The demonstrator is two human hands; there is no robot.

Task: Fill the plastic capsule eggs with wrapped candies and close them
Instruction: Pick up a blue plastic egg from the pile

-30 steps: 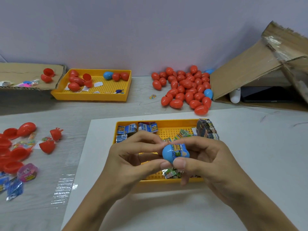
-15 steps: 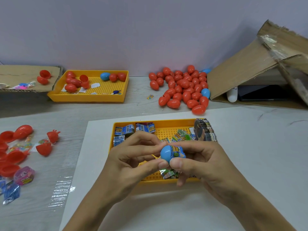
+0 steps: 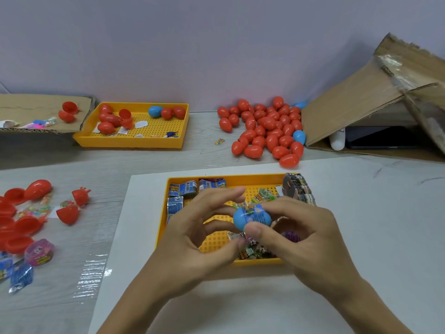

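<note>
Two hands meet at the centre of the frame, above the near yellow tray (image 3: 255, 180) that sits on a white sheet (image 3: 375, 213) on the desk (image 3: 72, 162). The blue capsule egg (image 3: 251, 216) is held in the right hand (image 3: 305, 239), pinched between thumb below and fingers above; this grip is clamped on the egg. A printed candy wrapper (image 3: 250, 209) shows at the egg's top edge, so the shell appears not fully closed.

The egg's long axis lies roughly left to right in the frame, with its rounded blue end pointing toward the left hand (image 3: 204, 227). The left hand sits just left of the egg; its fingers are loosely spread and hold nothing. Whether a fingertip touches the shell cannot be told.

Judgement: the step in hand is closing this egg. The closing push should run along the long axis, left hand pressing rightward against the right-hand grip. The protruding wrapper could be caught in the seam.

Loose wrapped candies (image 3: 183, 189) lie in the tray beneath. A pile of closed red eggs (image 3: 267, 131) lies at upper centre-right.
</note>
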